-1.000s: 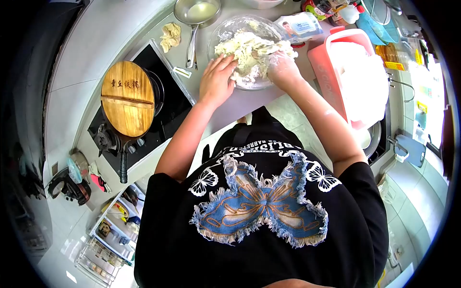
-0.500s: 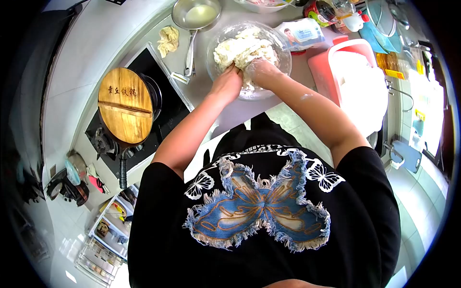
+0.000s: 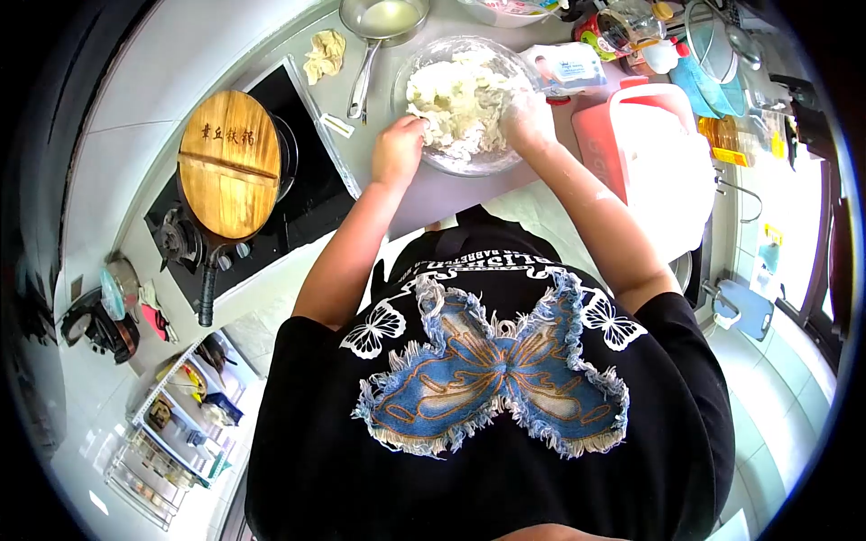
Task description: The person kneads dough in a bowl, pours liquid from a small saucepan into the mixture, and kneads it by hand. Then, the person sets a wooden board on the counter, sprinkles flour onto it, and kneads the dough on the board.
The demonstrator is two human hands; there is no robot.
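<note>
A clear bowl on the grey counter holds a lumpy, pale dough with loose floury bits. My left hand is at the bowl's left rim, its fingers curled over the edge; whether they pinch any dough is hidden. On the right side of the bowl, my right hand, dusted with flour, has its fingers against the inner wall beside the dough. Those fingers are blurred and pale against the flour.
Behind the bowl's left side stand a metal pan and a crumpled cloth. A wok with a wooden lid sits on the stove at left. Right of the bowl are a wipes pack and a pink bin.
Both hands have moved apart, out of the middle of the dough to opposite sides of the bowl. More of the dough shows. The camera view has shifted slightly.
</note>
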